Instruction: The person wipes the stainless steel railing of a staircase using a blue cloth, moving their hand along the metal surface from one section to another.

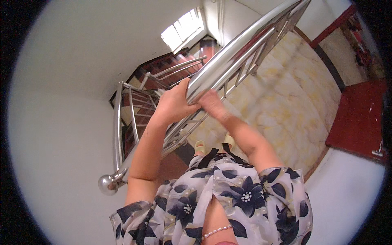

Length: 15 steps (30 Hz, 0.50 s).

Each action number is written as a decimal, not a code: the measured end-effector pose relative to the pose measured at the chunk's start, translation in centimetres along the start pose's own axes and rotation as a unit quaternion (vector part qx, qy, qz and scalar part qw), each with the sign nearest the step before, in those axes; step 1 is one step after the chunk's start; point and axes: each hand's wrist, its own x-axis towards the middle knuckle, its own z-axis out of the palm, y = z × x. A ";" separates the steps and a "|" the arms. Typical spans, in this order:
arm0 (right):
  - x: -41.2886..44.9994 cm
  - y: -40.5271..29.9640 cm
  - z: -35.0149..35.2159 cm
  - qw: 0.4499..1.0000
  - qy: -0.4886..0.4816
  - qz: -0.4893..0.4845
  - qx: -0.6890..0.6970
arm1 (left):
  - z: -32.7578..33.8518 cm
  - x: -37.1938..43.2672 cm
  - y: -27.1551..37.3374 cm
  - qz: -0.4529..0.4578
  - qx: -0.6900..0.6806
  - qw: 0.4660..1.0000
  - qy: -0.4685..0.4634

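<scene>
My left hand [173, 99] is on the near part of a shiny stainless steel handrail [226, 56], its fingers and thumb curled about the rail. Close beside it, my right hand [212, 102] touches the underside and right flank of the same rail, somewhat blurred. Whether a cloth or other thin thing lies under the right palm cannot be told. Thinner metal bars run below the handrail. A metal ball finial [108, 184] caps a post at the lower left.
A lower stair railing [118, 128] and dark red steps descend at the left, near a bright window [183, 29]. Marble-patterned floor tiles [275, 101] lie right of the railing. A red door [358, 122] stands at the far right. Pale slippers are on my feet.
</scene>
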 end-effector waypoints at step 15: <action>0.0 2.4 -2.2 0.934 0.164 0.081 0.306 | -0.3 0.9 -2.6 0.034 -0.126 0.987 -0.090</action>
